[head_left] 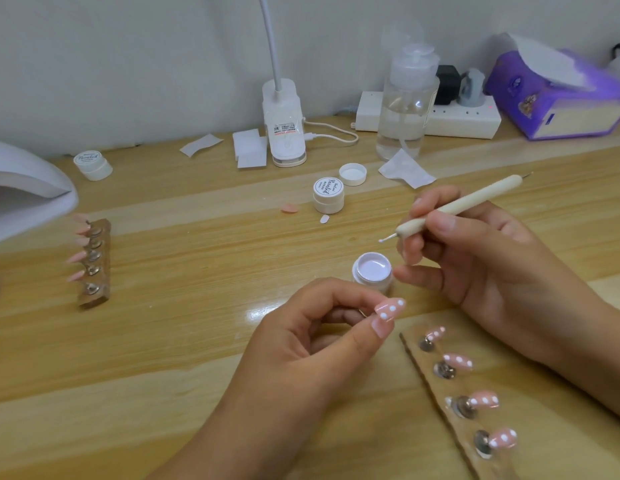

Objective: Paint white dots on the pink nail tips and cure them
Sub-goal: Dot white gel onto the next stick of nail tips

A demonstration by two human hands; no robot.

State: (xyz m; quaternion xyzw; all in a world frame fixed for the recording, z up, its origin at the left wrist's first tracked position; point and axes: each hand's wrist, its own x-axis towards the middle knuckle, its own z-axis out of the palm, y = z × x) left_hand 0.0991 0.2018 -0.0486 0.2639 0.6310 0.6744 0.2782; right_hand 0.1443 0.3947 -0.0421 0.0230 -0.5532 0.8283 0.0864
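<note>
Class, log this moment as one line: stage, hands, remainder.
stage: dotting | left hand pinches dotted nail tip | right hand holds dotting tool near open gel pot | remaining: plain tips on rack

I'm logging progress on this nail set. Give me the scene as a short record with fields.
left hand: pinches a pink nail tip with white dots
right hand: grips a cream dotting tool, white gel on its lower ball end
gel: open white jar on the wooden table, between the hands
dotted: four pink tips on the brown strip holder, near right
undotted: plain pink tips on the wooden block holder, far left
curing: white domed lamp at the left edge, beside the undotted tips
</note>
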